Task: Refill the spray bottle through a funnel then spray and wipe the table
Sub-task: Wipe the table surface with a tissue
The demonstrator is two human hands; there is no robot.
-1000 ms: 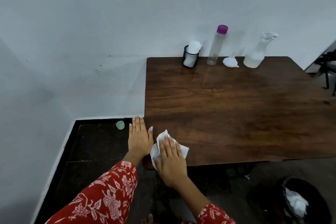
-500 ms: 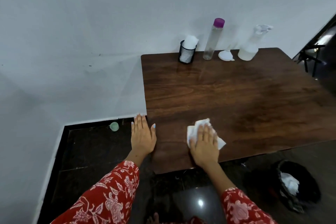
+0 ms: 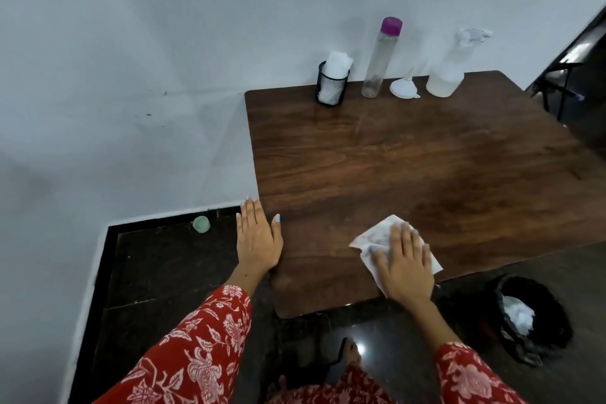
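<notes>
**Wiping: near edge**

Right hand [image 3: 405,261] flat, grip released, pressing tissue [image 3: 377,236] on counter [image 3: 426,167]. Left hand [image 3: 257,238] flat, grip released, on counter corner. Sprayer [image 3: 451,70] and funnel [image 3: 404,87] stand at far edge by wall.

The right hand [image 3: 405,264] covers most of the tissue [image 3: 373,238], and the table [image 3: 426,174] (far right side) runs off frame.

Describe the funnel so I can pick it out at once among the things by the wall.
Look along the far edge of the brown table, where four things stand in a row against the white wall. The funnel is third from the left, between the tall clear bottle with the purple cap and the spray bottle. It is the lowest of them: a small white cone resting mouth down, spout up.
</notes>
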